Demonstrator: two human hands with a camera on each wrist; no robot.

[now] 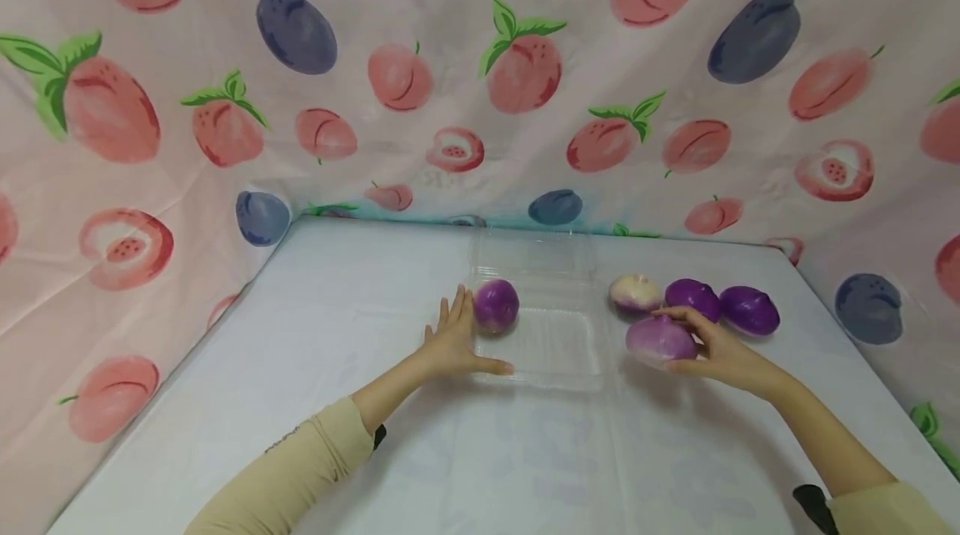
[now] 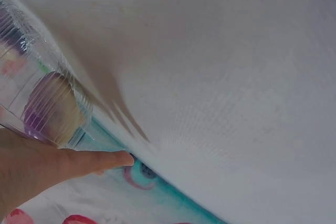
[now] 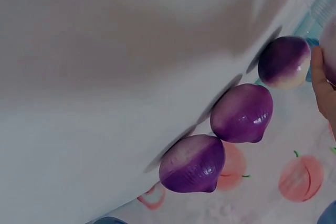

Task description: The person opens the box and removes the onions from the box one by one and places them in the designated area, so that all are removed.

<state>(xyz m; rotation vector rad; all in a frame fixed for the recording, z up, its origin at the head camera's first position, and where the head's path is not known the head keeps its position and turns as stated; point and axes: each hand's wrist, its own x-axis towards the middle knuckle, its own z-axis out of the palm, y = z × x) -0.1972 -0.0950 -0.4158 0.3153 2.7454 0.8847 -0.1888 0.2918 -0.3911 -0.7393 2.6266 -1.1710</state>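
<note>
A clear plastic box [image 1: 558, 343] lies with its lid [image 1: 534, 252] folded back on the far side. One purple onion [image 1: 496, 306] sits inside at the left, also seen through the box wall in the left wrist view. My left hand [image 1: 453, 345] rests at the box's left edge, fingers straight and thumb along the near side. To the right of the box, my right hand [image 1: 716, 356] holds a pale purple onion [image 1: 660, 341] between thumb and fingers; whether it touches the table I cannot tell. Only part of that hand shows in the right wrist view.
Behind the held onion, a whitish onion [image 1: 636, 292] and two deep purple onions [image 1: 692, 299] stand in a row on the white table [image 1: 360, 285]. A fruit-print cloth [image 1: 450, 18] hangs behind and at both sides.
</note>
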